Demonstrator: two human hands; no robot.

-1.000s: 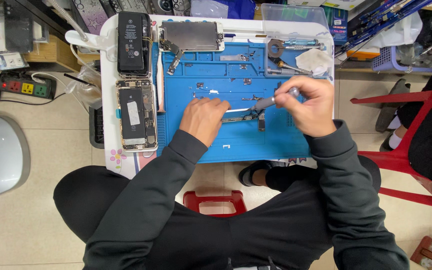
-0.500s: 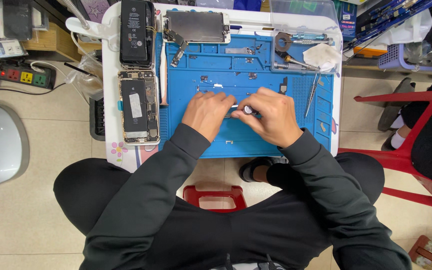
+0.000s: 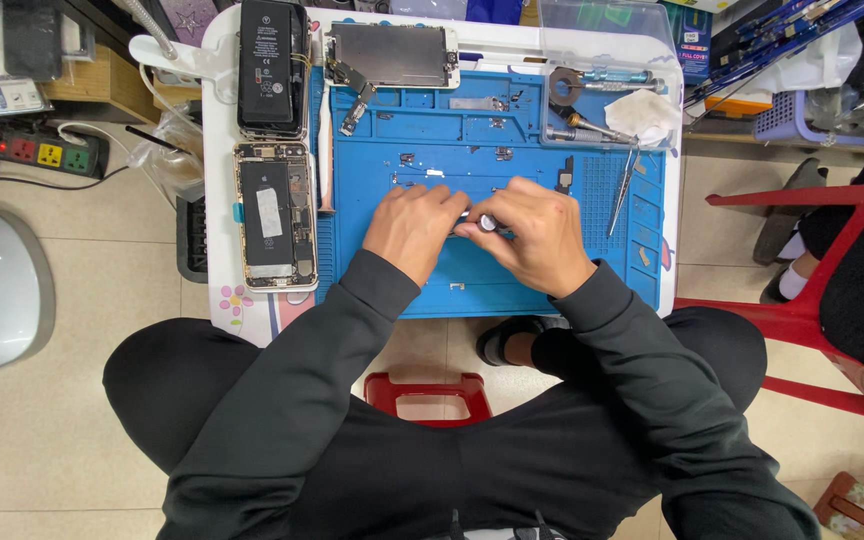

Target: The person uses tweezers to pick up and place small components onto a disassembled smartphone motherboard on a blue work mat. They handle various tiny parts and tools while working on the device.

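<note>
My left hand and my right hand meet over the middle of a blue work mat. Between their fingertips they pinch a small screwdriver with a silver round end; its tip is hidden under my left fingers. What lies below the fingers cannot be seen. An opened phone body with its insides showing lies left of the mat. Above it lies a black battery pack. A detached screen assembly rests at the mat's top edge.
Tweezers, more screwdrivers and a white cloth sit at the mat's upper right. Small screws and parts dot the mat. A power strip lies on the floor at left, a red chair stands at right, a red stool below.
My right hand has come in from the right and lower, joining my left hand at the mat's middle. The tweezers now lie on the mat's right side.
</note>
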